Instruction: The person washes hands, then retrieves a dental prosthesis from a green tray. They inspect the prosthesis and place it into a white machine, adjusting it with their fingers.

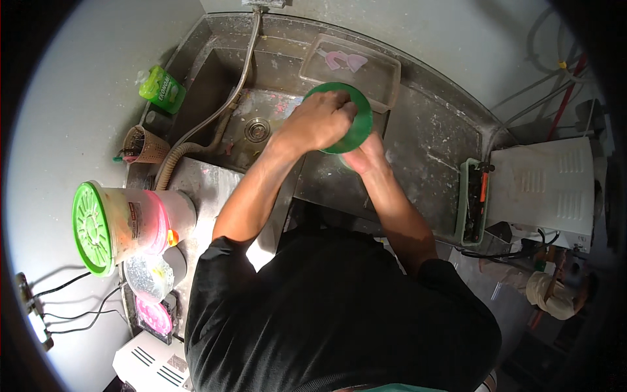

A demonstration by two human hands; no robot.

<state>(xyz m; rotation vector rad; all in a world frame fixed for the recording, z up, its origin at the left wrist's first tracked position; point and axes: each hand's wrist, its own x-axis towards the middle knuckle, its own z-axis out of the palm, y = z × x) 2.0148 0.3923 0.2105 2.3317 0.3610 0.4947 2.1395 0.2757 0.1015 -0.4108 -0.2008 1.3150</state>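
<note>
Curling over a green bowl [361, 125], the L hand [318, 121] has its fingers bent in close; can't tell what they pinch b/c the knuckles hide it. The R hand [367, 155] is at the bowl's near edge w/ its fingers tucked out of sight, so can't tell how they grip. The bowl is up in the air, R of the drain [257, 130]. Pink bits [281, 106] lie near the drain. Past it & to the R is a clear tray [385, 81] w/ a pink curvy thing [346, 61] in it. L of the drain are a green bottle [163, 90] & a holey basket [154, 147]. A tub w/ a green lid [130, 222] is L of the drain too, but nearer. Far R of the drain is a long green box [464, 202] w/ tools.
</note>
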